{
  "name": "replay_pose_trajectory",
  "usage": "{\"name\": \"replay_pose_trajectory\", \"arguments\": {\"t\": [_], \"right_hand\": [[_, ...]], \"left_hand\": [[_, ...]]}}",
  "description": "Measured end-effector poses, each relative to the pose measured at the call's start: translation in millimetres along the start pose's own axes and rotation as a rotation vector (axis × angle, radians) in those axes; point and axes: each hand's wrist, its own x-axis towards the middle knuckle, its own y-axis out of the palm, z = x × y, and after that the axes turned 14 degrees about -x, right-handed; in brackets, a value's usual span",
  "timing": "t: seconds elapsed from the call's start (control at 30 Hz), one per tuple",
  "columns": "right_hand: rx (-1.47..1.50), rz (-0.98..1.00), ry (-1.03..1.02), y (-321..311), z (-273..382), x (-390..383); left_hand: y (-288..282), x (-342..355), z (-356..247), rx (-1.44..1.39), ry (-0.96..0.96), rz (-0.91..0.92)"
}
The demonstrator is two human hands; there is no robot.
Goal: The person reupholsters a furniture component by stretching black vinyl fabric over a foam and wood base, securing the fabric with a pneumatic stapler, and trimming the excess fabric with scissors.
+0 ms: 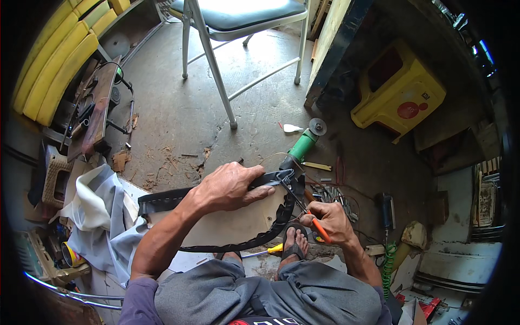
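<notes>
A seat panel (227, 230) with a bare, pale underside and a black cover folded round its rim lies over my lap. My left hand (230, 187) is closed on its far edge, with the thumb and fingers pinching the dark cover near the far right corner. My right hand (330, 223) grips orange-handled pliers (320, 230) beside the right edge. Their dark metal end points up and left toward that corner; whether the tip bites the cover is too small to tell.
A green angle grinder (303, 145) lies beyond the panel, near a small white bottle (292, 128). A folding chair (238, 32) stands ahead. Grey fabric (111, 200) is heaped at left. A yellow-handled screwdriver (275, 248) lies between my feet, and a pneumatic gun (387, 211) is at right.
</notes>
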Motion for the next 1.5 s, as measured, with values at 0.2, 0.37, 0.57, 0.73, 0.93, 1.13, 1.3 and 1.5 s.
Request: {"name": "replay_pose_trajectory", "arguments": {"t": [0.2, 0.37, 0.57, 0.73, 0.93, 1.13, 1.3, 1.5], "right_hand": [[0.287, 0.198, 0.141, 6, -19, -4], [0.633, 0.216, 0.225, 17, -3, -7], [0.895, 0.224, 0.138, 27, -5, 3], [0.919, 0.257, 0.132, 27, 0, -4], [0.881, 0.220, 0.209, 33, -3, 1], [0.941, 0.190, 0.210, 43, -6, 3], [0.959, 0.158, 0.164, 41, -4, 4], [0.953, 0.018, 0.037, 15, 10, 1]], "left_hand": [[13, 2, 6, 0.036, 0.009, -0.213], [19, 6, 9, -0.155, -0.073, -0.401], [26, 4, -5, -0.106, 0.004, -0.482], [26, 4, -6, -0.130, -0.011, -0.532], [32, 4, -13, -0.091, 0.056, -0.529], [37, 3, -18, -0.110, 0.064, -0.583], [31, 4, -15, -0.203, -0.058, -0.382], [58, 1, -10, -0.190, -0.108, -0.162]]}}
